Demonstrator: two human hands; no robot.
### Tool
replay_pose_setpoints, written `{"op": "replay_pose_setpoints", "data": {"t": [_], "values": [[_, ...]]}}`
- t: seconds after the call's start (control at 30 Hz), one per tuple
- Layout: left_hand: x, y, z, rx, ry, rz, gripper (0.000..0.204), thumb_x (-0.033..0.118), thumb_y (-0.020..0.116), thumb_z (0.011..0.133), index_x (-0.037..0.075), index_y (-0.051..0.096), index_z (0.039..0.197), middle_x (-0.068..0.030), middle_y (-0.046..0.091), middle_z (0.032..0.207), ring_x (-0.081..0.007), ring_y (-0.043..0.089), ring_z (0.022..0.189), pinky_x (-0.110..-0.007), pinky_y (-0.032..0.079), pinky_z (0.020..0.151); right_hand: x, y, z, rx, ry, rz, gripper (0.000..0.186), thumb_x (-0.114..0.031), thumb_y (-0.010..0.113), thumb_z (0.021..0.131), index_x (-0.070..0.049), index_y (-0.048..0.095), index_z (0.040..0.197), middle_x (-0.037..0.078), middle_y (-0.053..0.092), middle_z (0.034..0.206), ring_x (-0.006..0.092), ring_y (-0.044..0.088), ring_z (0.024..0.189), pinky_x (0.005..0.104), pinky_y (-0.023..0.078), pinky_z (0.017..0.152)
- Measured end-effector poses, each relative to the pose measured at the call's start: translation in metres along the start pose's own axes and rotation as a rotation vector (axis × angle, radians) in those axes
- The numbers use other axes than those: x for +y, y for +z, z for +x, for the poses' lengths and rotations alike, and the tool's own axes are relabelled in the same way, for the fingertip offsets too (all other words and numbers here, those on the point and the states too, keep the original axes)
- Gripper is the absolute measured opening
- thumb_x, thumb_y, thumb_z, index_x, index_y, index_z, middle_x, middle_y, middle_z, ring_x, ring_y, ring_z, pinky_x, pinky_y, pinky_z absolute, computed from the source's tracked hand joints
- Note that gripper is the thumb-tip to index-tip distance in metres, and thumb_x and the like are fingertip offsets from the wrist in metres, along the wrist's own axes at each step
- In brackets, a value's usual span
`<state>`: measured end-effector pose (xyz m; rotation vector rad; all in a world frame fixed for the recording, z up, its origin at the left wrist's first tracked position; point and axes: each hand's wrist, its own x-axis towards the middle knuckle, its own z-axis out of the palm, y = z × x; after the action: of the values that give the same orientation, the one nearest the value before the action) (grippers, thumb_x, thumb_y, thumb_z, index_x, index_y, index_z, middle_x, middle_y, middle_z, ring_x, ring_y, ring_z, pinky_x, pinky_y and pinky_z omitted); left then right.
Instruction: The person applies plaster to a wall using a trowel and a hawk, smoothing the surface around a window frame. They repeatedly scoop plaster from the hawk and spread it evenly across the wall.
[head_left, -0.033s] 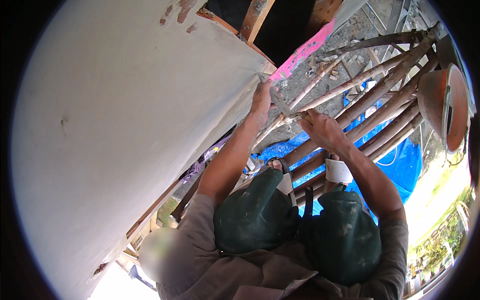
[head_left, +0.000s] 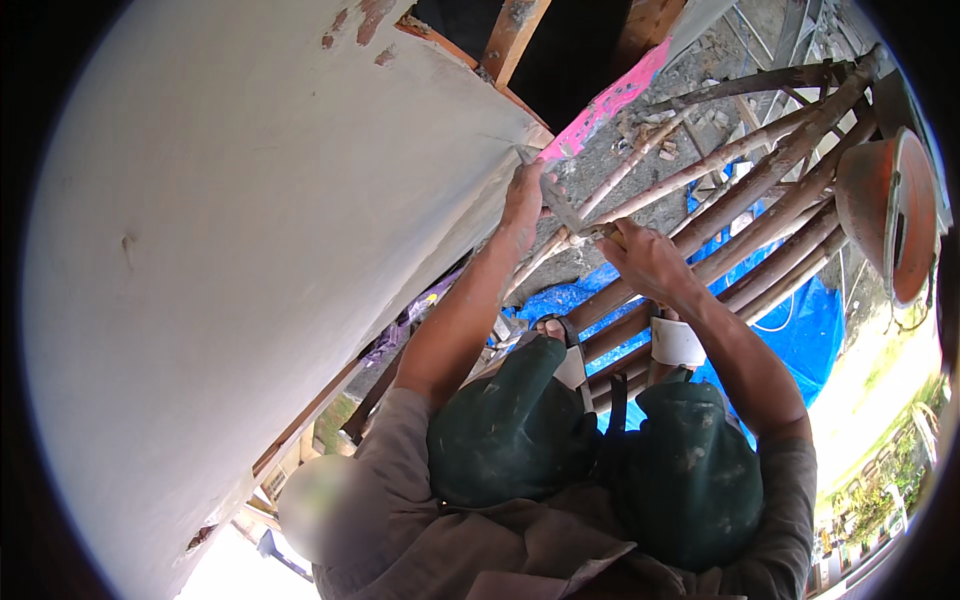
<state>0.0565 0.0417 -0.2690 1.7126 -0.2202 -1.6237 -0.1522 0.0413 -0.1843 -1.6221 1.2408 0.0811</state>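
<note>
In my right hand (head_left: 643, 262) is a trowel's wooden handle (head_left: 617, 238). Its grey, mortar-smeared blade (head_left: 565, 208) slants up and left to my left hand (head_left: 521, 203). The left hand's fingers are closed at the lower edge of the pale plastered wall (head_left: 270, 220). A grey pointed tip (head_left: 523, 155) sticks out above them; whether it belongs to the same blade or to a separate tool, I cannot tell. Just beyond, a bright pink strip (head_left: 605, 105) runs along the wall's edge beside my left fingers.
Below me are several round wooden poles (head_left: 740, 205), with my sandalled feet on them. Under the poles lie a blue tarp (head_left: 815, 330) and rubble (head_left: 665, 140). An orange mortar-stained basin (head_left: 868, 185) stands at right. Above the wall, timber framing (head_left: 514, 40) borders a dark opening.
</note>
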Motion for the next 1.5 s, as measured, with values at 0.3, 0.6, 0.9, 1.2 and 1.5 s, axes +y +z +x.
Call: {"op": "replay_pose_setpoints", "data": {"t": [0.3, 0.6, 0.9, 1.2, 1.5], "values": [[0.017, 0.007, -0.013, 0.018, 0.04, 0.007, 0.038, 0.041, 0.051, 0.096, 0.01, 0.049, 0.117, -0.0065, 0.063, 0.102, -0.0207, 0.065, 0.091, -0.039, 0.046, 0.083, -0.002, -0.005, -0.005, 0.017, -0.025, -0.016, 0.038, -0.03, 0.058, 0.094, 0.004, 0.054, 0.11, 0.026, 0.067, 0.086, 0.044, 0.066, 0.087, 0.0514, 0.051, 0.077], [0.023, 0.014, -0.032, -0.031, 0.114, 0.059, 0.051, 0.05, 0.048, 0.098, 0.007, 0.046, 0.125, -0.0102, 0.06, 0.115, -0.0226, 0.061, 0.102, -0.042, 0.048, 0.085, 0.0, -0.015, -0.022, 0.002, -0.032, 0.027, 0.043, -0.034, 0.055, 0.095, 0.004, 0.055, 0.115, 0.027, 0.066, 0.086, 0.0427, 0.066, 0.085, 0.0495, 0.05, 0.076], [-0.008, -0.005, -0.051, -0.189, 0.094, 0.289, 0.076, 0.055, 0.047, 0.098, -0.002, 0.031, 0.147, -0.0227, 0.046, 0.141, -0.0316, 0.052, 0.124, -0.044, 0.048, 0.095, 0.105, -0.079, -0.078, -0.113, 0.551, 0.323, 0.046, -0.04, 0.048, 0.098, 0.004, 0.061, 0.104, 0.012, 0.06, 0.074, 0.0213, 0.061, 0.057, 0.0348, 0.05, 0.053], [-0.009, -0.03, -0.047, -0.132, 0.099, 0.39, 0.062, 0.048, 0.05, 0.099, 0.0, 0.047, 0.138, -0.018, 0.057, 0.131, -0.0263, 0.059, 0.115, -0.041, 0.047, 0.094, 0.112, -0.063, -0.118, 0.551, 0.446, -0.051, 0.041, -0.04, 0.059, 0.091, -0.003, 0.054, 0.107, 0.026, 0.067, 0.089, 0.0451, 0.065, 0.086, 0.053, 0.05, 0.074], [0.026, -0.009, -0.056, -0.354, 0.215, 0.605, 0.055, 0.042, 0.054, 0.099, 0.001, 0.049, 0.136, -0.016, 0.059, 0.128, -0.0232, 0.06, 0.112, -0.036, 0.047, 0.093, 0.199, -0.003, -0.105, 0.771, 0.763, -0.114, 0.044, -0.043, 0.059, 0.091, -0.004, 0.054, 0.112, 0.02, 0.059, 0.114, 0.0364, 0.057, 0.112, 0.0492, 0.048, 0.088]]}}
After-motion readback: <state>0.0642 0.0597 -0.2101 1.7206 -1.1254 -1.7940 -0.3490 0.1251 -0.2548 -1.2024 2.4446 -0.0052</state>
